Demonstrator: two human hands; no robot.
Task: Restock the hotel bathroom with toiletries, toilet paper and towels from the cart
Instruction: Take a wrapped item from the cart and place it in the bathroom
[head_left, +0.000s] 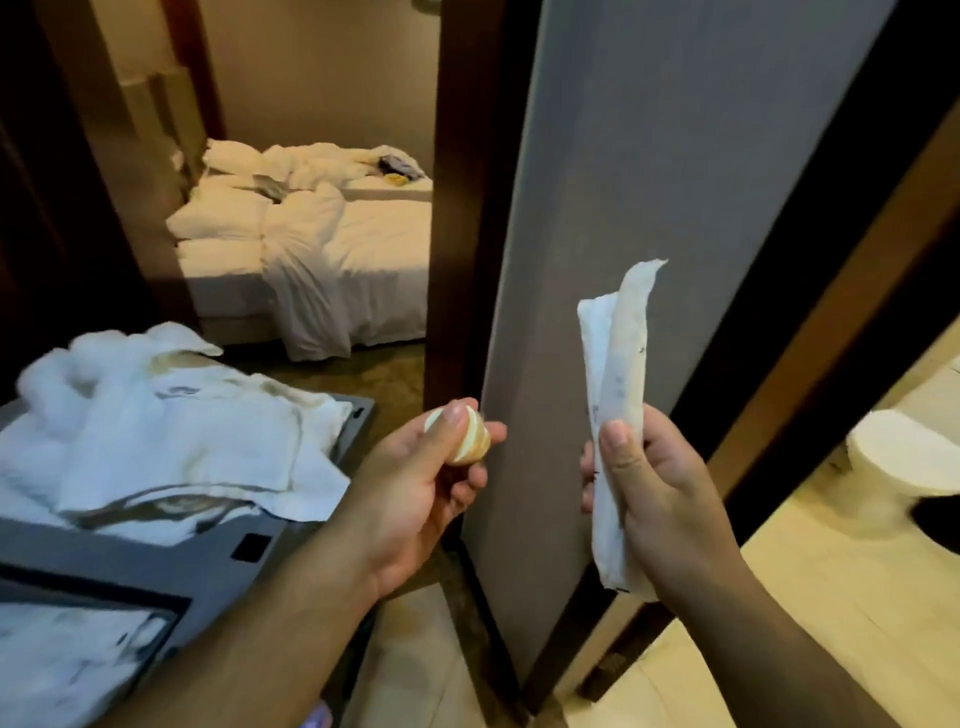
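My left hand (415, 478) grips a small round cream-coloured toiletry item (470, 439) between thumb and fingers, just left of the door's edge. My right hand (654, 483) holds two long white paper-wrapped toiletry packets (615, 374) upright in front of the grey door. The grey cart (270, 551) stands at the lower left with white towels (156, 431) heaped loosely on its top.
An open grey door (649, 182) stands in the middle. Past its dark frame at the right lies the bathroom with pale floor tiles (810, 587) and a white toilet (898, 457). Beyond the cart is the bedroom with an unmade white bed (322, 234).
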